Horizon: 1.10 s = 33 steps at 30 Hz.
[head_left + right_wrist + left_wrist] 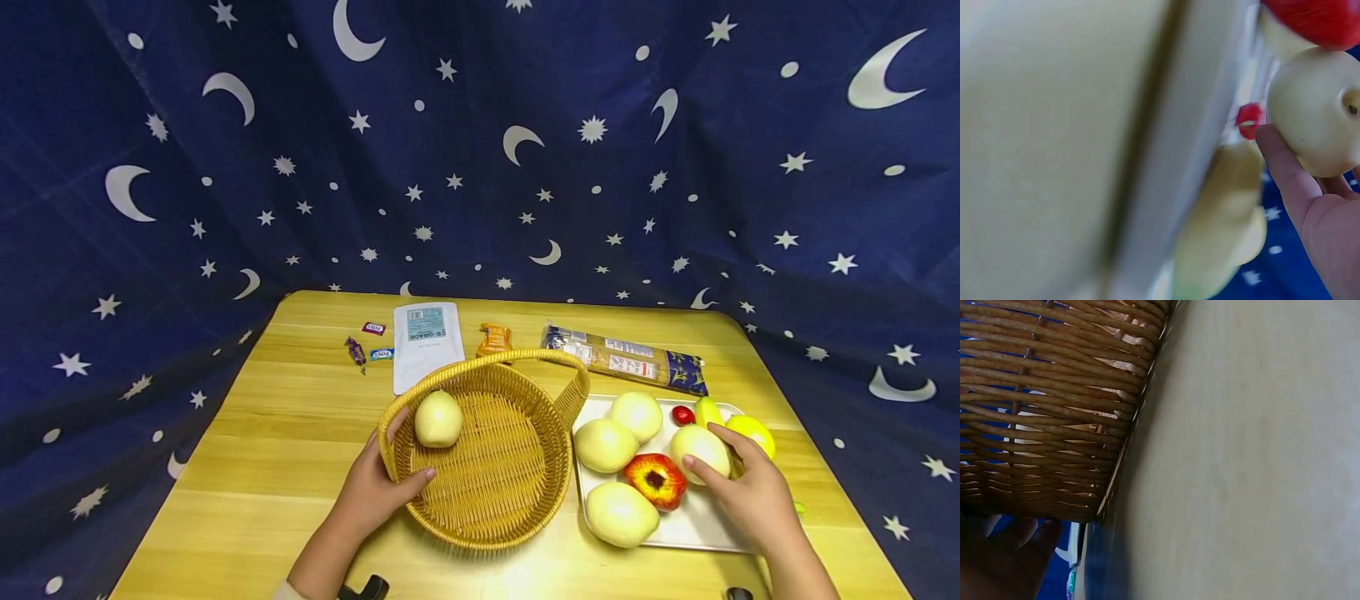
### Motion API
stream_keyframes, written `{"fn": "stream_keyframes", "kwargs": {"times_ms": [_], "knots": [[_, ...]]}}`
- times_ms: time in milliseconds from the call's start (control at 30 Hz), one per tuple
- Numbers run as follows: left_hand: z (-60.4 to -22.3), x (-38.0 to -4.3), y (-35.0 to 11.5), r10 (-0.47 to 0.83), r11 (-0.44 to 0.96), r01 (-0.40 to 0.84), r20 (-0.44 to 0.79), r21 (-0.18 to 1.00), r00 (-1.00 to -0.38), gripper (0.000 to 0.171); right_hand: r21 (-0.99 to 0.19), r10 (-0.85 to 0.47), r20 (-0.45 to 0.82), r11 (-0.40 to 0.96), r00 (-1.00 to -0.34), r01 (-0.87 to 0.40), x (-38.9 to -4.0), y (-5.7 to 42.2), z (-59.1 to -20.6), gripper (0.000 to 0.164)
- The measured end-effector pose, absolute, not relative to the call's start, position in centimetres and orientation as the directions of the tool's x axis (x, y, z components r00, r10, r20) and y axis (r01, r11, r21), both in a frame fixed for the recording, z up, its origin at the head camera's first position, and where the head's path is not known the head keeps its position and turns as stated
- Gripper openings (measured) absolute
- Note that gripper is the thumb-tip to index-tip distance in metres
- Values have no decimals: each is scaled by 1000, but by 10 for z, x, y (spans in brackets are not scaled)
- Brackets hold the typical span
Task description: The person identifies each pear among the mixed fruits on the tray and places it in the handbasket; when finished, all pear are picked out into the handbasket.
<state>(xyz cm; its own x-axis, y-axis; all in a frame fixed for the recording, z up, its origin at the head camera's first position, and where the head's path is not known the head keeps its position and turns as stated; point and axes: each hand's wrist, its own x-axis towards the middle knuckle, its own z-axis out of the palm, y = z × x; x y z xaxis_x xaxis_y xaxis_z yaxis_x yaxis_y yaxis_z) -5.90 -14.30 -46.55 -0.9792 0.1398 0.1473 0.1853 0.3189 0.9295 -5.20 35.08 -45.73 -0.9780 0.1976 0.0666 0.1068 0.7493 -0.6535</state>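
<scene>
My left hand (375,487) grips the left rim of a round wicker basket (487,533), thumb over the rim and fingers outside. In the left wrist view its fingertips (1016,532) lie against the woven wall (1054,412). Inside the basket, towards its left, sits one pale yellow pear (438,419). Over the right part of a white tray (701,521), my right hand (753,492) holds another round pear (693,450) between thumb and fingers. The right wrist view shows this pear (1310,112) with its stem hollow facing right. A red-and-yellow fruit (655,482) lies left of it.
Three more pale pears, including the front one (622,514), a small red fruit (682,415) and a yellow fruit (752,435) are on the tray. Behind lie a pasta packet (626,358), an orange wrapper (495,340), a white pouch (427,358) and small sweets (356,354).
</scene>
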Motion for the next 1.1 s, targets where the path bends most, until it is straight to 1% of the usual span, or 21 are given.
{"fn": "stream_keyframes", "kwargs": {"times_ms": [133, 267, 433, 533, 667, 800, 933, 1033, 1100], "knots": [[-464, -59, -143, 136, 319, 183, 146, 930, -980, 91, -654, 199, 93, 751, -976, 90, -52, 338, -439, 76], [-467, -59, -143, 128, 316, 191, 158, 929, -979, 91, -677, 135, 138, 736, -981, 6, -50, 318, -419, 70], [-480, -62, -144, 117, 318, 199, 170, 927, -979, 92, -790, 11, 176, 598, -984, -135, -45, 288, -401, 67], [-491, -65, -146, 111, 347, 213, 186, 913, -976, 92, -866, -73, 163, 468, -984, -178, -42, 271, -394, 68], [-498, -67, -147, 109, 367, 231, 205, 901, -973, 92, -901, -178, 175, 368, -968, -231, -40, 248, -386, 70], [-498, -67, -147, 110, 365, 230, 204, 902, -973, 93, -887, -271, 243, 327, -931, -327, -42, 222, -379, 69], [-497, -67, -147, 110, 366, 233, 207, 901, -972, 93, -906, -342, 233, 263, -910, -331, -48, 192, -378, 65], [-498, -67, -147, 108, 367, 233, 208, 901, -972, 94, -933, -389, 172, 230, -905, -276, -56, 169, -384, 64], [-498, -67, -146, 106, 365, 227, 202, 903, -974, 94, -958, -418, 110, 198, -902, -209, -62, 153, -390, 64]]}}
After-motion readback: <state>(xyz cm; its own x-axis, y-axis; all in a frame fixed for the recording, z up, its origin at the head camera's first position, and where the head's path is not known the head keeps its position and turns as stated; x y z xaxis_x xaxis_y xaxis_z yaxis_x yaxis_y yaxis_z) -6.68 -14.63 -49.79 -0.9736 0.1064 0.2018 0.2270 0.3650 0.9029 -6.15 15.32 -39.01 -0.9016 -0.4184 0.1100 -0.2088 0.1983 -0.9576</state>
